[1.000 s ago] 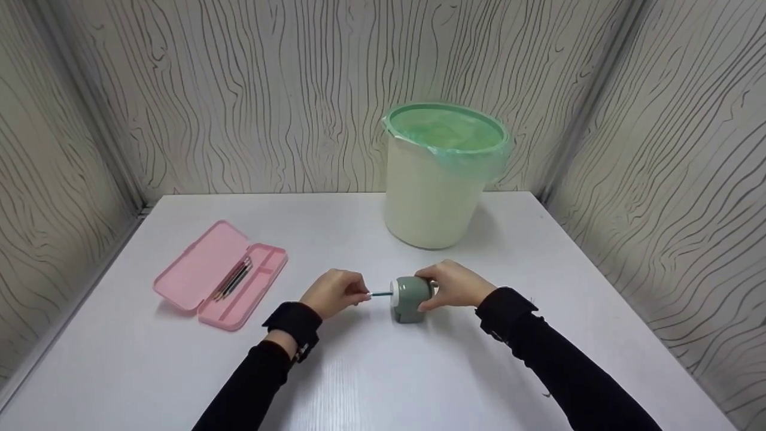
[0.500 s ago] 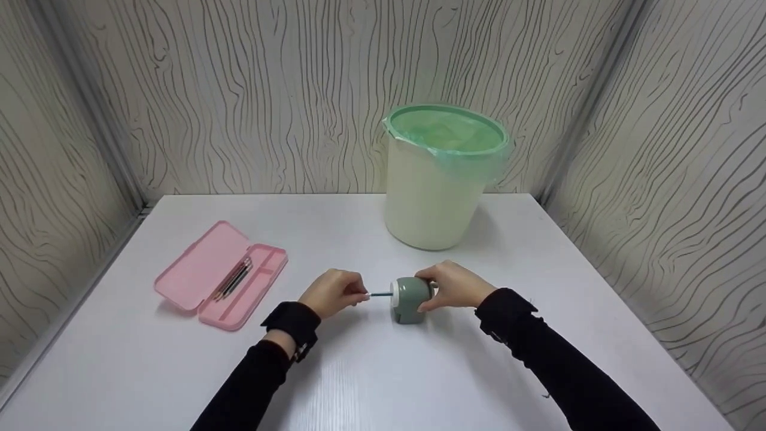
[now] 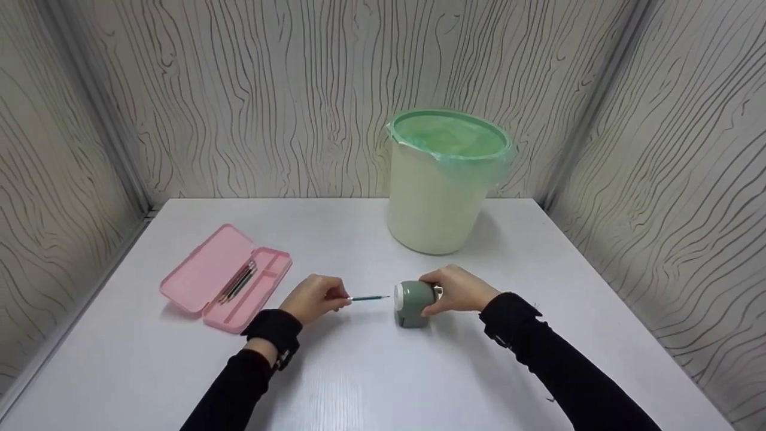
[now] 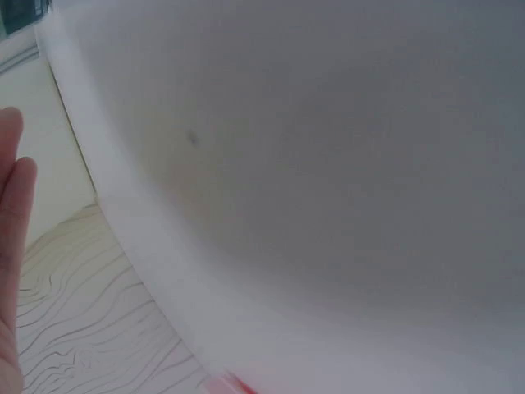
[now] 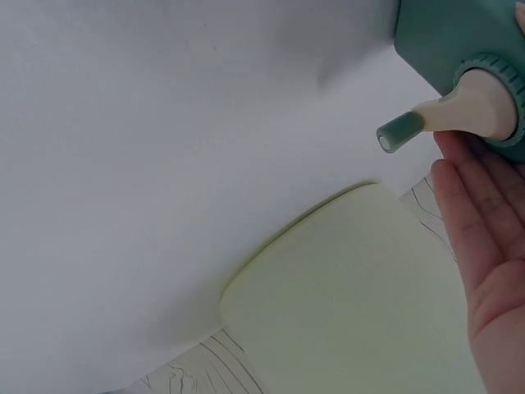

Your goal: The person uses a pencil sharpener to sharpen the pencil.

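In the head view my left hand (image 3: 317,297) pinches a blue-green pencil (image 3: 369,298) by its end. The pencil lies level, its dark sharpened point facing right, a small gap short of the sharpener's white front. My right hand (image 3: 459,290) grips the green pencil sharpener (image 3: 416,304) from its right side as it stands upright on the table. The right wrist view shows the sharpener's cream crank (image 5: 472,107) with a green knob, fingers close behind it. Only some fingers (image 4: 15,205) of my left hand appear in the left wrist view; the pencil is out of sight there.
An open pink pencil case (image 3: 224,275) with several pencils (image 3: 238,282) inside lies at the left of the white table (image 3: 347,383). Behind the sharpener stands a pale bin (image 3: 437,203) with a green rim and liner. Patterned walls (image 3: 299,90) enclose the back and sides.
My left hand has moved left, drawing the pencil out of the sharpener, so its point now shows. The right hand keeps its grip; the head view has shifted slightly.
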Motion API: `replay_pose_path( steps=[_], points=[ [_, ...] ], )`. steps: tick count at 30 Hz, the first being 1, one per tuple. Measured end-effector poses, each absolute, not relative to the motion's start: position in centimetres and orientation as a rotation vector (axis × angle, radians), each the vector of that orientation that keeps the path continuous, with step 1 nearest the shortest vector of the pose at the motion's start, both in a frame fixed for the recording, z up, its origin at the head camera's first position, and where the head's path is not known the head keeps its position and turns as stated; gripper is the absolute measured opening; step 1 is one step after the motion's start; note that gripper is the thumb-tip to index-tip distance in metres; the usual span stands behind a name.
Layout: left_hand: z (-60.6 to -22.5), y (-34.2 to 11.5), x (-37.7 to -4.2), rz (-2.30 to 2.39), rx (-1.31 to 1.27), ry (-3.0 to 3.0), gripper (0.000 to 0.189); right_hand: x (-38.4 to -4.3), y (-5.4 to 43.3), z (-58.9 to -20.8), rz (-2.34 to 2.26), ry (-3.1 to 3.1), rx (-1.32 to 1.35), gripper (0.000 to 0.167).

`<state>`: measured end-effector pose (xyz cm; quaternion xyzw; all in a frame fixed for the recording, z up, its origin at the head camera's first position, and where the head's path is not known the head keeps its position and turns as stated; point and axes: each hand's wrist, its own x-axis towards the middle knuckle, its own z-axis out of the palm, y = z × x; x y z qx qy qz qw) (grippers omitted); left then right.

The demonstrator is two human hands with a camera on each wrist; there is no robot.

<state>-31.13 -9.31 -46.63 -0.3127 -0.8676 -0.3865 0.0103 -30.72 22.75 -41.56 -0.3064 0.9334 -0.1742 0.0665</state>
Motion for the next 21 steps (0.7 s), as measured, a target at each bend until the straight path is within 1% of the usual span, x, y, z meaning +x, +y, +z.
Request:
replay_pose_path(
  steps=[7, 21],
  points=[
    [-46.8, -10.6, -30.4, -1.389, -0.882, -2.673, 0.004, -30.7, 23.2, -41.8, -0.542, 2.823, -0.946, 0.037],
    [-46.3, -9.4, -29.2, -1.520, -0.707, -2.517, 0.008, -30.5, 22.9, -42.3, -0.615, 2.820, -0.919, 0.049]
  ],
)
